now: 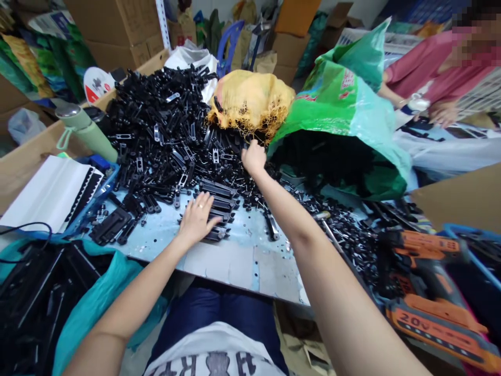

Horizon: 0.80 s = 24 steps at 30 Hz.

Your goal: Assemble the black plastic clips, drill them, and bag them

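My left hand (198, 219), a ring on one finger, lies flat with fingers spread over the left side of a row of long black parts (221, 201) on the table. My right hand (254, 156) reaches out to the front of the yellow mesh sack (252, 99), fingers curled at the edge of the black heap; what they hold, if anything, is hidden. A large heap of black metal parts (156, 125) rises behind and left of my hands. The green sack (336, 115) lies to the right, its mouth open on dark contents.
An orange cordless drill (434, 292) lies at the right front, near a hammer (332, 235) and many small screws. At left are a green bottle (86, 130), papers (45, 193) and a teal bag (90, 313). Another person (430, 68) works at the back right.
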### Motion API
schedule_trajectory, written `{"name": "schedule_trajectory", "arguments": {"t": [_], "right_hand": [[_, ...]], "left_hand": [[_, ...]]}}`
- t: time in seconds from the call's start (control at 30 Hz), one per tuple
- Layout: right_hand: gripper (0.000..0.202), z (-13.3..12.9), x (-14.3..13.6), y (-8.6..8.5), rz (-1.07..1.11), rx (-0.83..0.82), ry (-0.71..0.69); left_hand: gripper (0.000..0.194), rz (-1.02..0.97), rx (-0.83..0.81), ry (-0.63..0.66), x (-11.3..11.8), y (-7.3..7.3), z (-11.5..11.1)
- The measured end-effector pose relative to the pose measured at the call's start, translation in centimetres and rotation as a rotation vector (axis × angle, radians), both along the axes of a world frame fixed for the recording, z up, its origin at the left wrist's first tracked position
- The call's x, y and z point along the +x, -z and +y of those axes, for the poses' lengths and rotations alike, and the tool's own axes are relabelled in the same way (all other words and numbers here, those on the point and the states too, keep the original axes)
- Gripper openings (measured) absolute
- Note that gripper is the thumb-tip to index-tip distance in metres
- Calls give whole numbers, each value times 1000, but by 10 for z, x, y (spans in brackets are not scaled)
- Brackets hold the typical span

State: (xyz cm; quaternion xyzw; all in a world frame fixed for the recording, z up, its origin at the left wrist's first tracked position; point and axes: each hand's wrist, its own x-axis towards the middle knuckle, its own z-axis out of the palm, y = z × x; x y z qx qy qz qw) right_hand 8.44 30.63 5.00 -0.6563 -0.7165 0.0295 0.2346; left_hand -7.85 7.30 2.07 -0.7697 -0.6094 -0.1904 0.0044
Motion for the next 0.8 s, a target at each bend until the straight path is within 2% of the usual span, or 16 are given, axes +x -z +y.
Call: {"name": "schedule_trajectory", "arguments": {"t": [0.03, 0.1, 0.2, 0.33, 0.43, 0.5, 0.6, 0.7, 0.8], "right_hand": [[40, 16, 6, 1, -20, -73, 72], [45, 41, 16, 8, -32, -196, 101], [53, 59, 22, 17, 3, -253, 77], [35, 67, 27, 17, 9, -244, 100], [31, 65, 31, 14, 16, -261, 85], [37, 60, 31, 14, 32, -273, 70], [50, 50, 27, 14, 56, -266, 72], [53, 38, 25, 7, 59, -223, 93], [55, 21, 31, -6, -3, -160, 40]], "left_hand": [[53, -38, 39, -118, -4, -5, 10], [44, -64, 78, -351, -14, -15, 34], [40, -19, 38, -557, -27, -21, 75], [33, 11, -39, -579, -31, -15, 114], [29, -82, -8, -527, -24, -14, 117], [32, -238, 79, -491, -16, -18, 104], [33, -514, 126, -426, 1, -30, 63], [30, -676, -84, -302, 21, -36, 7], [37, -642, -293, -114, 36, -27, -46]]}}
